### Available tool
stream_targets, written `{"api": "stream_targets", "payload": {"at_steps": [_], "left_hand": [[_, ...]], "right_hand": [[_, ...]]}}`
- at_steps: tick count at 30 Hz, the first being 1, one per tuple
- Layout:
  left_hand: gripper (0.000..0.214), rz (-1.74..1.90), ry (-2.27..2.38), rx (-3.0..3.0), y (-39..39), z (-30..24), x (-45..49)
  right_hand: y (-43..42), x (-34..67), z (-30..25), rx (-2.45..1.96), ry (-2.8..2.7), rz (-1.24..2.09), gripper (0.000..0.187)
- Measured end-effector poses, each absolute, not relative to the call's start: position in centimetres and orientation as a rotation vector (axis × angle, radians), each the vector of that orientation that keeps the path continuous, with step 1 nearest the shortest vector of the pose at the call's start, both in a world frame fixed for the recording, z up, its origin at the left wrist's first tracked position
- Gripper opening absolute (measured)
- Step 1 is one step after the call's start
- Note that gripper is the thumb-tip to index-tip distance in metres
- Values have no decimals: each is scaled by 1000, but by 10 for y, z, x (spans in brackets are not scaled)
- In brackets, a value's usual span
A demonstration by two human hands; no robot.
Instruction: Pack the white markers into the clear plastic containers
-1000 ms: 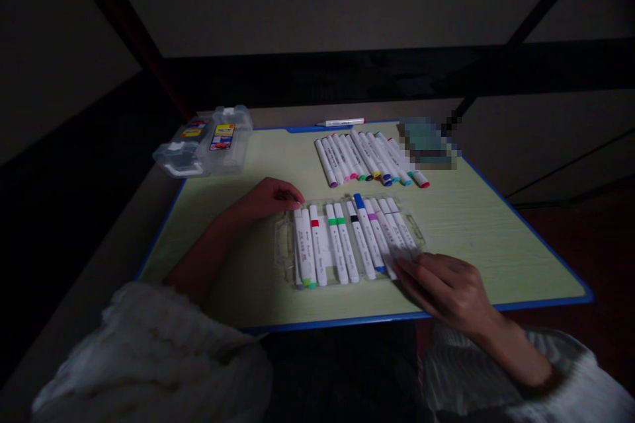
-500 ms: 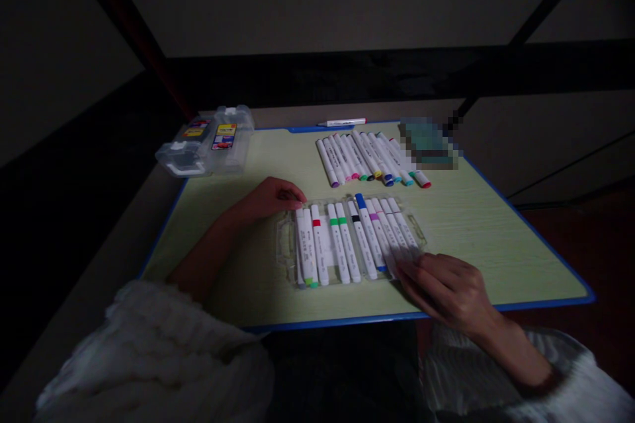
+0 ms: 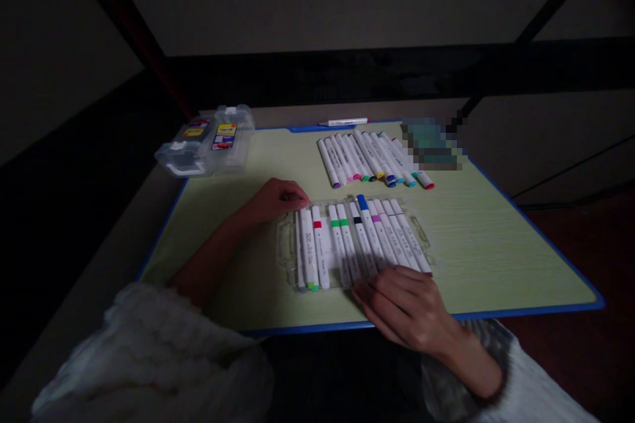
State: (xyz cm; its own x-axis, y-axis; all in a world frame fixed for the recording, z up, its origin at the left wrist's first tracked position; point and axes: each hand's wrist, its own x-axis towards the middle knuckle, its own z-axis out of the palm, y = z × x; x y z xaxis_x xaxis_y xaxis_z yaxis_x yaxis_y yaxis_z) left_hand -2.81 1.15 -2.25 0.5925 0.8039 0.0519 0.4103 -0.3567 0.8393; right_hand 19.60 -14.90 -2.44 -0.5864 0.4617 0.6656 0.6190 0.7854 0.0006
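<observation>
Right hand (image 3: pixel 404 309) has slid left by the clear case (image 3: pixel 292 250), near edge, grip unclear.

On the tabletop (image 3: pixel 496 244), a tray (image 3: pixel 284 244) bore a row of markers (image 3: pixel 361 238). The left hand (image 3: pixel 278 198) was at its rear left corner, the right hand (image 3: pixel 407 307) at its front. Behind lay a marker group (image 3: pixel 369 155), then a single marker (image 3: pixel 350 122); a box (image 3: pixel 233 155) stood rear left.
</observation>
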Motion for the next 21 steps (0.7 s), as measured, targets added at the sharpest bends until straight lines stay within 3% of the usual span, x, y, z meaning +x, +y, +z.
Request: {"api": "stream_targets", "payload": {"at_steps": [16,21], "left_hand": [[11,825,1080,2251,-8,-16,-6],[14,674,1119,2361,-6,-11,7]], "right_hand": [[-164,196,-34,-892,-2212,-198,14],[-163,196,-36,-916,-2228,-202,16]]}}
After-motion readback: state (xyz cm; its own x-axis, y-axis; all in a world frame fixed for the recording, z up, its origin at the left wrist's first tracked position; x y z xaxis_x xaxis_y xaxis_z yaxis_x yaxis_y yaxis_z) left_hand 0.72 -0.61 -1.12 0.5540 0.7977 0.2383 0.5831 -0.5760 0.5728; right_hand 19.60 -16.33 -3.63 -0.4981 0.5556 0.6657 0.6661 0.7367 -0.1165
